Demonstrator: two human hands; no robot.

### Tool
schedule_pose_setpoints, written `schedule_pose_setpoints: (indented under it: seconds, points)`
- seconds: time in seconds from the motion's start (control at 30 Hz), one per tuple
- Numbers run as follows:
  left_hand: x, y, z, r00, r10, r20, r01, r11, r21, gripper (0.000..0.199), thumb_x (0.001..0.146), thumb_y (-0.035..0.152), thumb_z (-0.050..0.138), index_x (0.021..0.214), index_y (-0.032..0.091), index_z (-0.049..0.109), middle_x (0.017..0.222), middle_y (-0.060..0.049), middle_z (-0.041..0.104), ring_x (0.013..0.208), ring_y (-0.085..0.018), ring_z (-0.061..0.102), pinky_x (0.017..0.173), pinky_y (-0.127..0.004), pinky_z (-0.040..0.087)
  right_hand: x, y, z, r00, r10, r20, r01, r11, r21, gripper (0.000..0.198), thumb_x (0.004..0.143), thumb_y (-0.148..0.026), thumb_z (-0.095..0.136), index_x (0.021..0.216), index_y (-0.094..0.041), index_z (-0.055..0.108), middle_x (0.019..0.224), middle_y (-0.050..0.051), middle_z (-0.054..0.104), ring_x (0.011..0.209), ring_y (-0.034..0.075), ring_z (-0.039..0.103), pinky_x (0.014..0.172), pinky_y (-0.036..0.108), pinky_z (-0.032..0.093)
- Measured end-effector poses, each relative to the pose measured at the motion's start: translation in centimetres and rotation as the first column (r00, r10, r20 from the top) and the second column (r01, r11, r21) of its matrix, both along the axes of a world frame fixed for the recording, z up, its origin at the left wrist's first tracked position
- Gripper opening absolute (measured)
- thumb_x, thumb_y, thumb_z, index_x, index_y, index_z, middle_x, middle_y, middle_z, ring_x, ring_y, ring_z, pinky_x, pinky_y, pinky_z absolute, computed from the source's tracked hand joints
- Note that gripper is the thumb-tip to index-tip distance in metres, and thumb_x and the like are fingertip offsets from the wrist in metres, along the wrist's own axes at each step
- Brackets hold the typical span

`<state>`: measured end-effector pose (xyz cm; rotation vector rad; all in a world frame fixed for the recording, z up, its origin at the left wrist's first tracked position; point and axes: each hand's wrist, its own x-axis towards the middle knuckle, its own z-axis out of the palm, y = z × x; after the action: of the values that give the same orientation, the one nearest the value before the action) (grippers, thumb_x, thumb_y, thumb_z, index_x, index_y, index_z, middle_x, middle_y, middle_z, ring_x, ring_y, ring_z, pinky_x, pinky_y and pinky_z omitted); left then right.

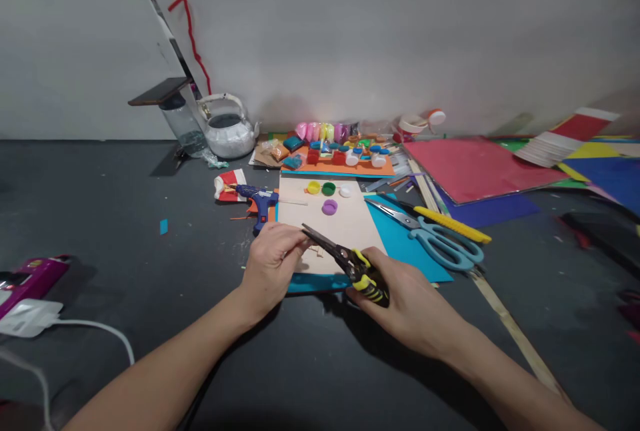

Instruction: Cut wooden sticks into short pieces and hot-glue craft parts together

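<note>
My right hand [407, 294] is wrapped round long-nose pliers [345, 256] with black and yellow handles, their jaws pointing up and left. The jaw tips reach the fingers of my left hand [274, 258], which are pinched together; whatever they hold is too small to make out. Both hands are above a cream sheet [350, 218] lying on blue paper [420, 264]. Tiny pale pieces [317, 252] lie on the sheet below the jaws. Farther up it are a yellow cap [313, 188], a green cap [329, 188], a white cap [345, 191] and a purple cap [329, 207].
A blue glue gun [261, 203] lies left of the sheet. Right of it are large scissors [440, 241] and a yellow cutter [453, 224]. Paint pots [340, 156], a kettle [230, 134] and a glass jar [184, 126] stand behind. Red paper [480, 168] lies at right.
</note>
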<state>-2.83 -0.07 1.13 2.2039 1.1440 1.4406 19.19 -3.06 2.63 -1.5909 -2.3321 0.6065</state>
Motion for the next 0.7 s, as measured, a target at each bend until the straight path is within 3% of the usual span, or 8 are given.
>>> schedule_pose_setpoints:
  seconds: [0.3, 0.5, 0.7]
  points:
    - [-0.02, 0.03, -0.12, 0.999, -0.025, -0.030, 0.025, 1.000, 0.019, 0.015, 0.089, 0.015, 0.055, 0.080, 0.017, 0.067, 0.077, -0.002, 0.072, 0.074, -0.014, 0.064, 0.076, -0.031, 0.044, 0.33, -0.11, -0.50, 0.994, -0.010, 0.107, 0.005, 0.999, 0.045, 0.013, 0.083, -0.031, 0.053, 0.089, -0.021, 0.047, 0.075, 0.005, 0.063, 0.065, 0.022, 0.057, 0.054, 0.027, 0.027]
    - [0.10, -0.08, 0.21, 0.999, -0.021, -0.027, 0.021, 1.000, 0.000, 0.017, 0.091, 0.018, 0.053, 0.085, 0.019, 0.069, 0.081, -0.002, 0.074, 0.077, -0.015, 0.065, 0.079, -0.031, 0.044, 0.01, -0.03, -0.22, 1.000, -0.018, 0.003, 0.018, 1.000, 0.019, 0.017, 0.086, -0.037, 0.052, 0.089, -0.021, 0.045, 0.082, 0.006, 0.063, 0.067, 0.020, 0.056, 0.056, 0.027, 0.031]
    - [-0.26, 0.06, -0.11, 0.996, -0.020, -0.089, 0.019, 1.000, -0.016, 0.023, 0.093, 0.018, 0.046, 0.085, 0.019, 0.068, 0.080, -0.005, 0.072, 0.080, -0.017, 0.063, 0.081, -0.034, 0.042, 0.12, 0.06, 0.08, 1.000, 0.015, 0.004, -0.015, 0.999, 0.042, 0.017, 0.084, -0.034, 0.055, 0.092, -0.020, 0.049, 0.084, 0.007, 0.064, 0.069, 0.020, 0.057, 0.059, 0.028, 0.035]
